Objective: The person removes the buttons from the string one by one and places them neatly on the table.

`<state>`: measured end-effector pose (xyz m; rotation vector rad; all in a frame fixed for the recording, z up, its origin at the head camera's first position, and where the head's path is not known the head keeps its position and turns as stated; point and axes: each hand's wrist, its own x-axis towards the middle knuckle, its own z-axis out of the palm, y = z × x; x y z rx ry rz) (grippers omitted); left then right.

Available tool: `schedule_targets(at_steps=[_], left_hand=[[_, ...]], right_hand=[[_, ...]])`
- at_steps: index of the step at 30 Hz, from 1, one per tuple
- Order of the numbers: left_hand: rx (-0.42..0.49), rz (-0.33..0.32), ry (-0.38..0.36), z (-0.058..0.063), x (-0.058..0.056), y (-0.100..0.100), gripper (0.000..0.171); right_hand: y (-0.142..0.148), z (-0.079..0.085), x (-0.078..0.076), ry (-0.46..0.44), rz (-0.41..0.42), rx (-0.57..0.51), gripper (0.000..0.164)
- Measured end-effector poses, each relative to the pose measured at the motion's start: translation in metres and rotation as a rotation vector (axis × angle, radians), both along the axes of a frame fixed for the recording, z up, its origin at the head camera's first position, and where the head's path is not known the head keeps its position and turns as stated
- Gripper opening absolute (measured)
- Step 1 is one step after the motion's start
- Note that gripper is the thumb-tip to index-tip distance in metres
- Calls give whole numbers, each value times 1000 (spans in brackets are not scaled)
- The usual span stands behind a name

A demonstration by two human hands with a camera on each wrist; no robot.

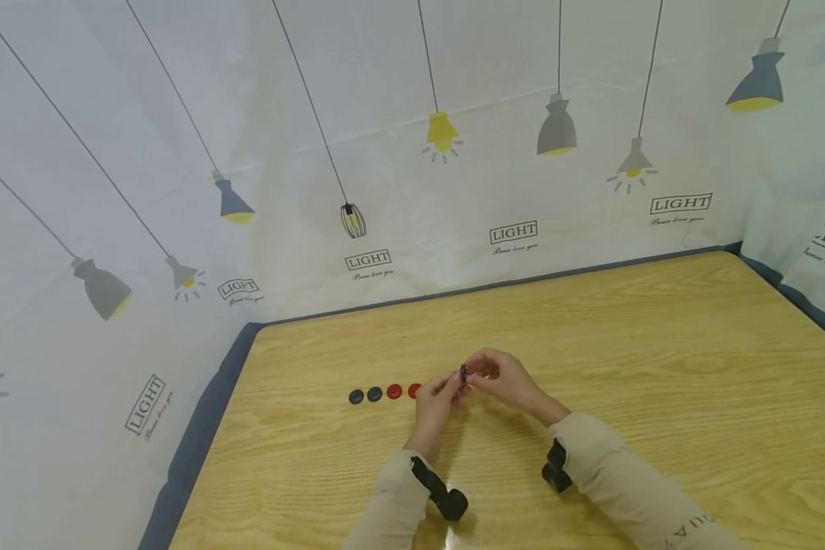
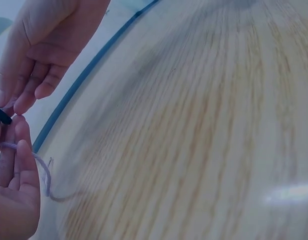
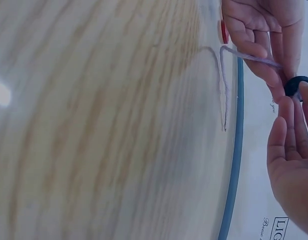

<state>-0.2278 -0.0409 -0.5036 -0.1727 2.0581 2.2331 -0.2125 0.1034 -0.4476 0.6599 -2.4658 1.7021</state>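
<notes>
Both hands meet fingertip to fingertip above the wooden table [image 1: 626,351]. My right hand [image 1: 512,382] pinches a dark round button-like disc [image 3: 295,85], its thumb lying over the face. My left hand [image 1: 440,401] holds a lilac string [image 3: 254,58] between its fingers, close against that disc. The string's loose end hangs below the left hand in a fold. Whether it passes through the disc I cannot tell. Left of the hands lie two dark discs [image 1: 365,395] and a red disc [image 1: 394,391] in a row. Another red disc [image 1: 414,391] is partly hidden by the left hand.
The table's far edge [image 1: 426,296] meets a pale curtain [image 1: 440,198] printed with hanging lamps. More curtain closes off the left and right sides. Each wrist bears a black camera, one on the left [image 1: 451,503] and one on the right [image 1: 557,477].
</notes>
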Motion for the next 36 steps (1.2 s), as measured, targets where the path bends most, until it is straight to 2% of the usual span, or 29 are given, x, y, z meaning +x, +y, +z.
schedule_targets(at_steps=[5, 13, 18, 22, 25, 27, 32, 36], left_hand=[[22, -5, -11, -3, -1, 0, 28], [29, 25, 20, -3, 0, 5, 24], [22, 15, 46, -4, 0, 4, 22], [22, -8, 52, 1, 3, 4, 22], [-10, -44, 65, 2, 3, 2, 23], [-37, -87, 85, -1, 2, 1, 26], [-101, -197, 128, 2, 3, 0, 36], [-132, -257, 154, 3, 2, 0, 43]], right_hand=[[-2, -7, -4, 29, -27, -14, 12], [1, -38, -22, 2, -61, -8, 10], [4, -44, -25, -17, -59, 12, 10], [7, -44, -25, -24, -45, 33, 10], [9, -44, -24, -20, -43, 44, 10], [10, -45, -24, -19, -49, 40, 10], [10, -42, -23, -28, -68, 28, 8], [11, -40, -22, -11, -60, 38, 8]])
